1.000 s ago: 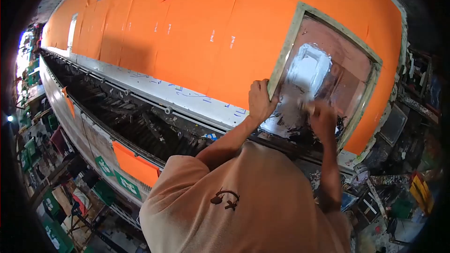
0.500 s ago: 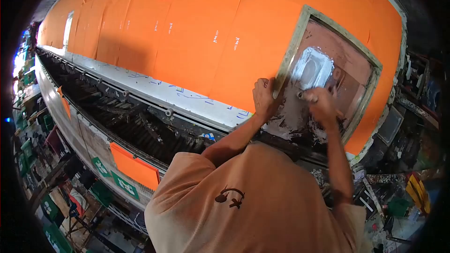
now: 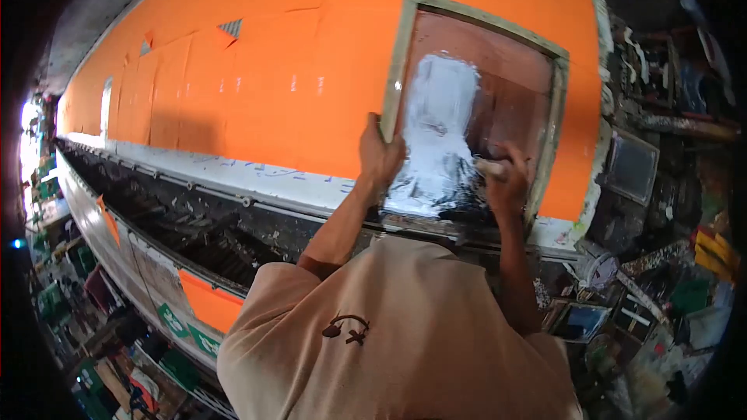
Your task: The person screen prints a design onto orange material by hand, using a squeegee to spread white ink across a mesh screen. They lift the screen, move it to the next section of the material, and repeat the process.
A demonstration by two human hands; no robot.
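Observation:
A screen-printing frame with a pale border lies on the orange sheets. Its reddish-brown mesh carries a broad patch of wet-looking white ink, which runs from the upper part down to the near edge. My left hand grips the frame's left side, thumb along the border. Over the right part of the mesh, my right hand is closed on a pale-handled tool. Blur and fingers hide the tool's working end. Dark smears show beside the ink near it.
Orange sheets with small white printed marks stretch to the left, two having folded-up corners. A dark trough with a rail runs along the near side. Another small frame and clutter lie to the right. Orange material hangs at lower left.
White ink now reaches the near edge of the mesh; before, it formed a smaller patch higher up. My right hand works lower on the screen. The whole view has shifted.

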